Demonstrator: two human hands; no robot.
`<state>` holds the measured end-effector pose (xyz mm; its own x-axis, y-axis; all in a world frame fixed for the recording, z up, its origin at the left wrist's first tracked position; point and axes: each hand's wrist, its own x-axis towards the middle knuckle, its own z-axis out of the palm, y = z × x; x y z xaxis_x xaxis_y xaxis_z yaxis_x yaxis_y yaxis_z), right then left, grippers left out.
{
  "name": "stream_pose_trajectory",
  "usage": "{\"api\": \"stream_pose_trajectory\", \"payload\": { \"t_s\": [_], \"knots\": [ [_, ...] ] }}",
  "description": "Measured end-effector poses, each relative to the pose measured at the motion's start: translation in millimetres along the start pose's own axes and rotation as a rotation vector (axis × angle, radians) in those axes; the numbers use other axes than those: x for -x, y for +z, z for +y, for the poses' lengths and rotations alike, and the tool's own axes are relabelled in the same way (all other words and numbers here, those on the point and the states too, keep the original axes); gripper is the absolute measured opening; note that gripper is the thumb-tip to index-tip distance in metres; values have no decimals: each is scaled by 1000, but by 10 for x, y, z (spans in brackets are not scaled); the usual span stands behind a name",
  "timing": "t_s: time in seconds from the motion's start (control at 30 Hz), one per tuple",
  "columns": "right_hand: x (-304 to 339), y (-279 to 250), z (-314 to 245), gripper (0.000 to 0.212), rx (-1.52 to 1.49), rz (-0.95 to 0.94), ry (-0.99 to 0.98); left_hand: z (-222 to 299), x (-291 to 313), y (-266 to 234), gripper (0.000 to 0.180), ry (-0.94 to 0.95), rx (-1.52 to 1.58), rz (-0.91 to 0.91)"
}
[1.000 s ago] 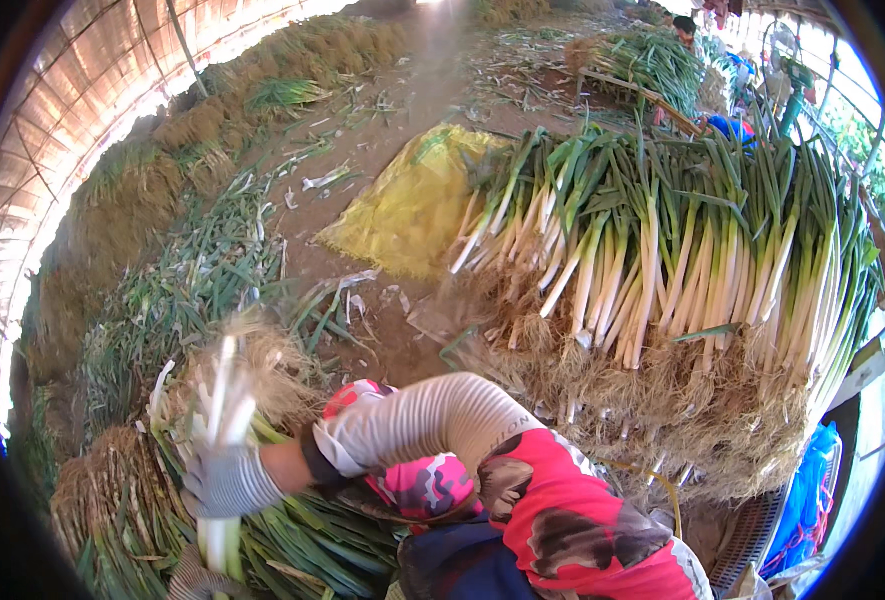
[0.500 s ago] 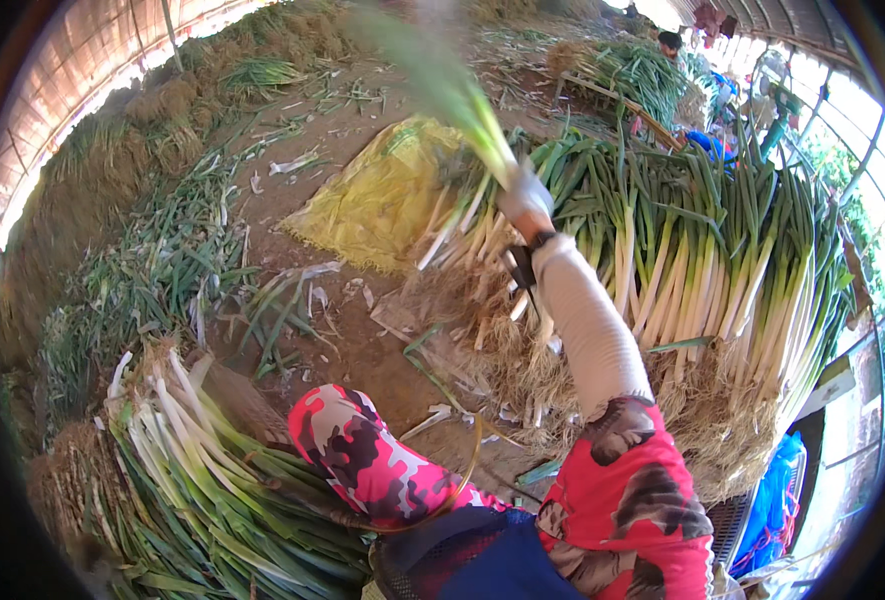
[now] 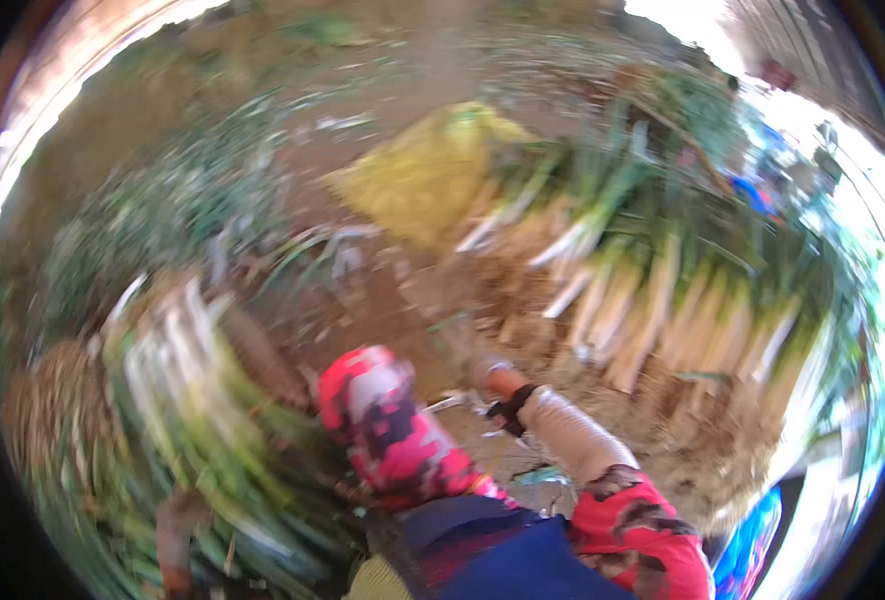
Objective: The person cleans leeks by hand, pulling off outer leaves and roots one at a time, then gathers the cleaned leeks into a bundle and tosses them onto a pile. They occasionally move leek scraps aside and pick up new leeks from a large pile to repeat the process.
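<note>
In the head view, my gloved right hand [image 3: 486,371] is over the soil beyond my right thigh, near the root ends of a long row of green onions [image 3: 662,300]. Motion smears its fingers, and no onion shows in it. A dark band circles that wrist, below a pale sleeve cover. At the lower left my left hand [image 3: 181,512] is over or against a heap of green onions [image 3: 177,370], white ends pointing away from me. Blur hides its fingers too, so I cannot make out a grip.
A yellow woven sack [image 3: 412,175] lies on the soil ahead. Stripped green leaves [image 3: 182,180] are strewn to the left. My knee in pink camouflage cloth [image 3: 372,400] sticks up between heap and row. Something blue [image 3: 747,540] is at the lower right.
My right hand has drawn back from the row toward my knee; the green onion it held is no longer in it. My left hand now shows over the left heap. The whole view has shifted.
</note>
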<state>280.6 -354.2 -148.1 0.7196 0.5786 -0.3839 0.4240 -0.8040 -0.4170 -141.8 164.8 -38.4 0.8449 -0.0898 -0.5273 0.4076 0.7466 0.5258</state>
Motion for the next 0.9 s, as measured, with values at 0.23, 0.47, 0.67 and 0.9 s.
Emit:
{"api": "stream_pose_trajectory", "payload": {
  "t_s": [0.23, 0.47, 0.67, 0.9],
  "knots": [
    [-444, -1294, -1895, 21, -38, 351, -566, 41, -1206, 1431, 36, 477, -1273, 572],
    [-678, -326, -3630, 57, 119, -322, -531, 55, -1473, 1446, 53, 350, -1671, 1196],
    [-889, 270, -3640, 64, 41, -234, -392, 210, -1704, 1515, 90, -48, -1464, 1324],
    [-751, 162, -3721, 59, 42, -255, -353, 152, -1691, 1280, 63, 122, -1330, 1191]
  ]
}}
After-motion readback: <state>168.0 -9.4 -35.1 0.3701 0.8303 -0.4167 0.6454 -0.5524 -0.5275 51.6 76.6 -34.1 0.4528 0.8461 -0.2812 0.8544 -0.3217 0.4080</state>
